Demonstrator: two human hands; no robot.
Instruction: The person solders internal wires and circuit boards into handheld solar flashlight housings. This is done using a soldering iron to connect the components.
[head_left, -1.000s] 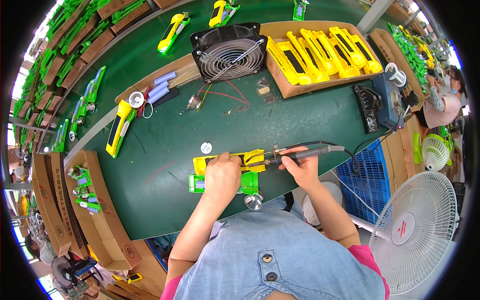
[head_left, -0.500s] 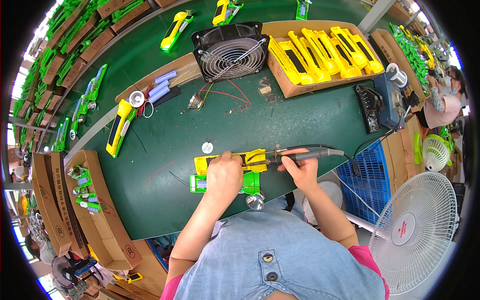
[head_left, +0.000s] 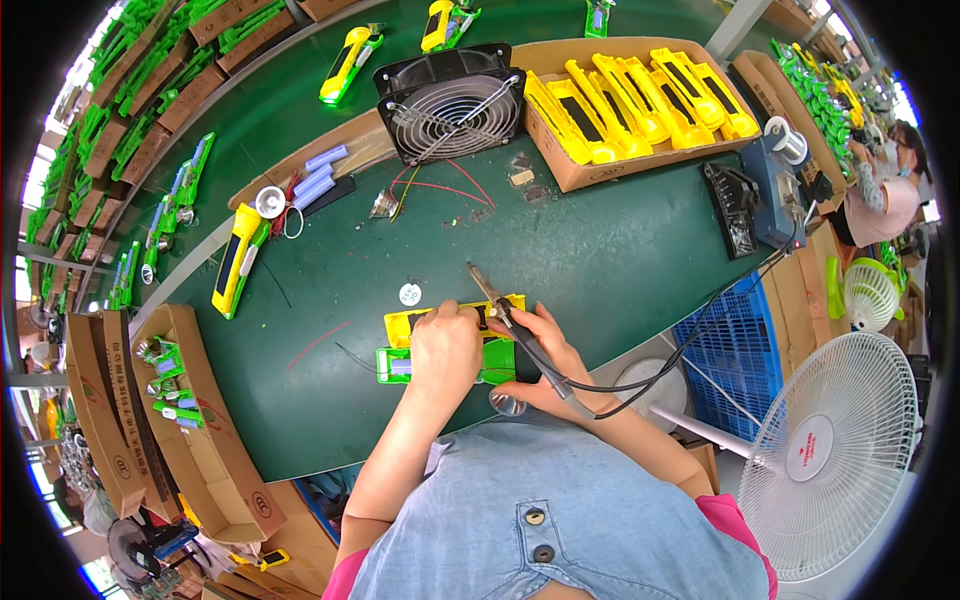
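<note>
My left hand [head_left: 446,345] is closed over a yellow lamp casing [head_left: 402,329], its fingertips hidden inside the shell. Just below lies an open green casing [head_left: 497,362] with a blue cell [head_left: 400,366] and thin wires. My right hand [head_left: 562,362] grips a soldering iron [head_left: 535,350], whose tip points up and away over the bench, clear of the casings. The fingers and thumb of that hand reach around the right ends of both casings; what they touch there is hidden. A round silver reflector [head_left: 509,403] sits at the bench edge below my right hand.
A black fan [head_left: 450,105] stands at the back beside a cardboard box of yellow casings [head_left: 640,105]. Solder wire [head_left: 786,146] sits on a blue soldering station at right. A finished-looking yellow-green lamp [head_left: 238,262] and blue cells [head_left: 314,185] lie left. A white fan [head_left: 825,455] stands right.
My right hand has moved left to the casings' right ends. The soldering iron has swung from lying level over the yellow casing to pointing up and away, its cable now trailing lower right.
</note>
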